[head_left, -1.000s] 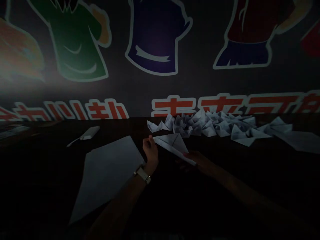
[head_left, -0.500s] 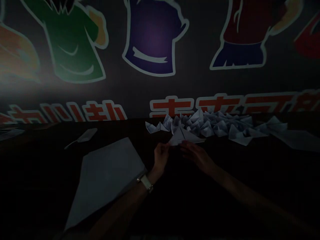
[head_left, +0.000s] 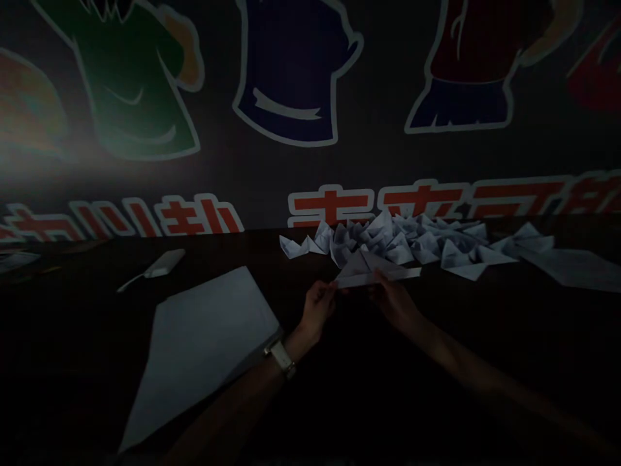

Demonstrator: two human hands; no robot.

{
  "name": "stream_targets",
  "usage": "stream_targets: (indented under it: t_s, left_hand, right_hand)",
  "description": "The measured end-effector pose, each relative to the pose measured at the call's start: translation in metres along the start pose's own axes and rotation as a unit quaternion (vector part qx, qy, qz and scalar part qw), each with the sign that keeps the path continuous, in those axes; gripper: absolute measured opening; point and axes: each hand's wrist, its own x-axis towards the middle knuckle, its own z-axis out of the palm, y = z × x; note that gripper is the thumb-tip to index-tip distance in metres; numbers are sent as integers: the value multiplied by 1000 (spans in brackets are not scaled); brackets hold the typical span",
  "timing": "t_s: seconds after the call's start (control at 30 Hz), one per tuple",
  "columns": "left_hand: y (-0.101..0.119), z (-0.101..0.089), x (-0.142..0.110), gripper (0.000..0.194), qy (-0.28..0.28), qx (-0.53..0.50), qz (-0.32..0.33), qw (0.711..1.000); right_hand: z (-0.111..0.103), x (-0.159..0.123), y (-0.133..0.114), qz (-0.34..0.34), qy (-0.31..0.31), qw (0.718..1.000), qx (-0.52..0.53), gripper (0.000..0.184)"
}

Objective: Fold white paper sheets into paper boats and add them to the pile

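Observation:
A partly folded sheet of white paper (head_left: 358, 270), a triangle with a straight band along its lower edge, is between my two hands. My left hand (head_left: 319, 303), with a pale watch on the wrist, pinches the paper's left corner. With thumb and fingers, my right hand (head_left: 392, 296) grips the band right of its middle; some fingertips are hidden in the dark. Just behind the folded paper lies a pile of folded white paper boats (head_left: 405, 239).
A stack of flat white sheets (head_left: 208, 343) lies left of my left arm. Farther back is a white device with a cable (head_left: 167, 261). Flat paper (head_left: 577, 266) lies at the right. A wall with painted figures and red lettering (head_left: 334, 202) rises behind the dark table.
The paper's lower band now shows upright and straight, with its right end raised. My right fingers, spread on it before, have closed on the edge. The view has shifted slightly.

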Motion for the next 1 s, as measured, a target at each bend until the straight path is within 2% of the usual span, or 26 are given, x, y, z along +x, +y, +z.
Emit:
stream_targets:
  t_s: [0.1, 0.23, 0.3, 0.37, 0.47, 0.57, 0.73, 0.83, 0.93, 1.0]
  left_hand:
    - [-1, 0, 1, 40, -7, 30, -6, 999]
    - [3, -3, 2, 37, -50, 66, -69, 994]
    - [7, -5, 1, 37, -107, 65, -105, 987]
    - [12, -6, -3, 41, -175, 61, -123, 975]
    - [15, -3, -9, 45, -221, 55, -128, 965]
    - [13, 0, -13, 47, -204, 51, -131, 969]
    - [12, 2, -14, 45, -193, 67, -125, 971]
    - [12, 1, -12, 47, -187, 11, -153, 970]
    - [13, -3, -9, 45, -148, -44, -161, 975]
    - [15, -5, -8, 49, -158, -81, -179, 968]
  right_hand:
    - [-4, 8, -6, -26, 79, 997, 7, 21]
    - [-7, 15, -9, -34, 82, 996, -19, 25]
    - [-6, 13, -6, -37, 43, 997, -52, 26]
    - [-3, 9, -2, -41, -22, 996, -80, 25]
    - [1, 1, 2, -51, -102, 987, -116, 22]
    - [5, -4, 1, -63, -115, 982, -138, 20]
    - [4, -6, -10, -58, -76, 991, -97, 25]
    - [3, -6, -11, -49, -67, 992, -96, 26]
    - [4, -6, -9, -40, -81, 990, -110, 24]
    - [6, -9, -9, -34, -87, 988, -120, 24]
